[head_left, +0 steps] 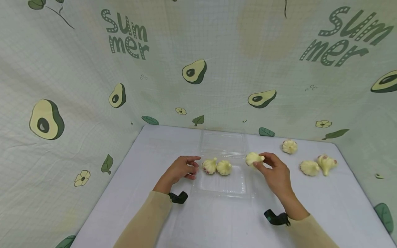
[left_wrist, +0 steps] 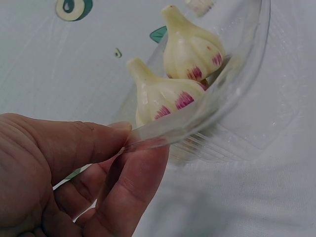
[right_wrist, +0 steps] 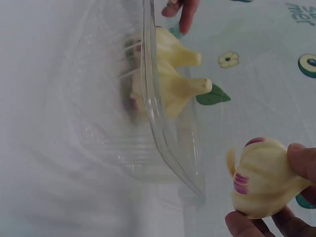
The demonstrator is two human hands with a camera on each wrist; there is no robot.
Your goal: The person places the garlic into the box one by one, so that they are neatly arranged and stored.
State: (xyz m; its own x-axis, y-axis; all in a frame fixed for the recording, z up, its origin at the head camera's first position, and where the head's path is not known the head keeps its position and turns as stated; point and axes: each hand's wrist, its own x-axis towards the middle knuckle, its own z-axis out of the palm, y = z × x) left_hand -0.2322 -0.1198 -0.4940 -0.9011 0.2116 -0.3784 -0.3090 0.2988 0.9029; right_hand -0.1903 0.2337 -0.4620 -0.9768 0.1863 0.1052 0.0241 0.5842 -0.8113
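Note:
A clear plastic container (head_left: 221, 186) with its hinged lid (head_left: 222, 142) folded back lies on the table. Two garlic bulbs (head_left: 209, 166) (left_wrist: 165, 98) sit side by side at the left of its base, pale with purple patches. My left hand (head_left: 183, 167) pinches the container's left rim between thumb and fingers, as the left wrist view shows. In my right hand (head_left: 276, 174) is another garlic bulb (right_wrist: 264, 177), gripped between thumb and fingertips. That bulb is raised near the container's right rim, its stem pointing right in the head view.
Three more garlic bulbs lie on the right of the white table: one bulb (head_left: 289, 146) farther back, a pale bulb (head_left: 309, 168) and a purple-marked bulb (head_left: 326, 164) close together. A patterned cloth (head_left: 223, 96) with avocados hangs behind and at both sides.

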